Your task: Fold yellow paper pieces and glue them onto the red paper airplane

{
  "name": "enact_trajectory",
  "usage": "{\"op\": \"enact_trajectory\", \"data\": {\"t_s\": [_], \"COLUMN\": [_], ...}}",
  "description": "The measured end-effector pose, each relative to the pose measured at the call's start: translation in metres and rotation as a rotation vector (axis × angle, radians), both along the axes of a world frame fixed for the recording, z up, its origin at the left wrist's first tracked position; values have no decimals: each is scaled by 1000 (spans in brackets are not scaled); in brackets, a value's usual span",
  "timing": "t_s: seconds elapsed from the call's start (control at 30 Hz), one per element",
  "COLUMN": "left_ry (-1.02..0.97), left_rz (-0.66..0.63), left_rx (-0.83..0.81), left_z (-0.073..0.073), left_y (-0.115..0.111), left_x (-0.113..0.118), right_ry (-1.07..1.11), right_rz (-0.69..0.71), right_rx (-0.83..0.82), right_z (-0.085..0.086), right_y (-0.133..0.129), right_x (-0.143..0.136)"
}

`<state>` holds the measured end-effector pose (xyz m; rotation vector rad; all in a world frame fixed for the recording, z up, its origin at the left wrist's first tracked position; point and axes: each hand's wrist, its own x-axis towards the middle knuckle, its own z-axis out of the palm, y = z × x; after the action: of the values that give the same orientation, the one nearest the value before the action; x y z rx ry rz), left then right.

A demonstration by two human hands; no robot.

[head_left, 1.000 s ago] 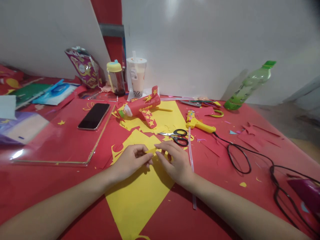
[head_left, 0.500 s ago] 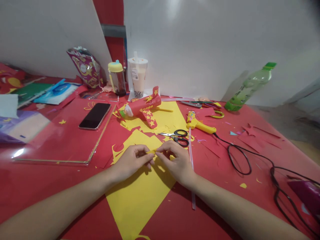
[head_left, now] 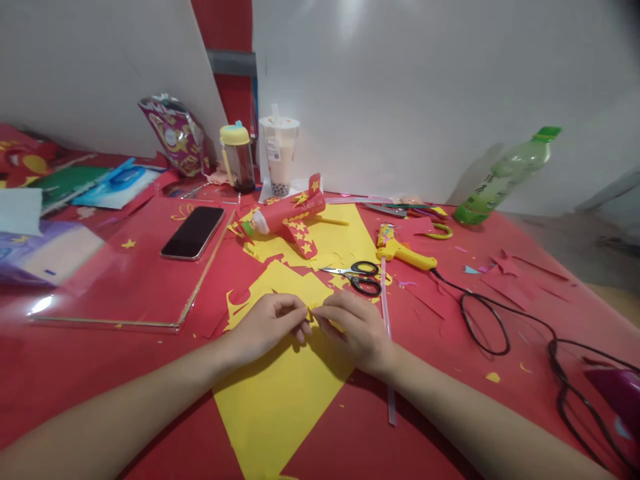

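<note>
A person's left hand [head_left: 273, 325] and right hand [head_left: 357, 330] meet, fingertip to fingertip, over a yellow sheet [head_left: 283, 407] on a red table [head_left: 125, 353]. Between them is a small yellow scrap [head_left: 309, 313] (mostly covered by the fingers, so its shape cannot be told). The left hand is half curled, pinching the scrap between thumb and forefinger, the other fingers bent loosely beneath. The right hand is curled too, its thumb and forefinger tips closed together at the scrap's other side, the palm turned down and inward.

Just beyond the right hand lie black-handled scissors [head_left: 356, 272], blades pointing left. To the right of them is a yellow glue gun [head_left: 407, 255], with a clear strip [head_left: 387, 313] running from near its tip toward the person, passing beside the right wrist. Behind the scissors, a red paper plane [head_left: 290, 217] with yellow stars rests on a second yellow sheet [head_left: 357, 230]. A dark-screened phone [head_left: 193, 232] lies to the left.
</note>
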<state>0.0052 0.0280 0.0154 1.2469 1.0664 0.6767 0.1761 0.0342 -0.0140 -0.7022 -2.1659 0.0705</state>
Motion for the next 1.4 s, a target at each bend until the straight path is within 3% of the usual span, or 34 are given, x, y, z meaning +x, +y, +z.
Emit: {"op": "enact_trajectory", "data": {"t_s": [0.13,0.27,0.83,1.0,1.17,1.3,1.4], "left_ry": [35,45,-56,11,73,181,306], "left_rz": [-5,-2,46,35,-16,-33,-70], "left_rx": [2,9,54,75,109,216,371], "left_z": [-1,-4,-7,-8,-7,-6,-4], "left_y": [0,0,2,3,3,1,-1], "left_x": [-1,-2,-2,-1,-3,-4,-4], "right_ry": [-159,-252,-320,-364,-49,161,277], "right_rz": [-11,-9,-5,4,25,-97,90], "right_rx": [127,154,193,198,-94,-638,-1015], "right_z": [7,11,11,9,9,12,12], "right_y": [0,0,2,1,-1,0,2], "right_x": [1,1,0,-1,-3,-7,-10]}}
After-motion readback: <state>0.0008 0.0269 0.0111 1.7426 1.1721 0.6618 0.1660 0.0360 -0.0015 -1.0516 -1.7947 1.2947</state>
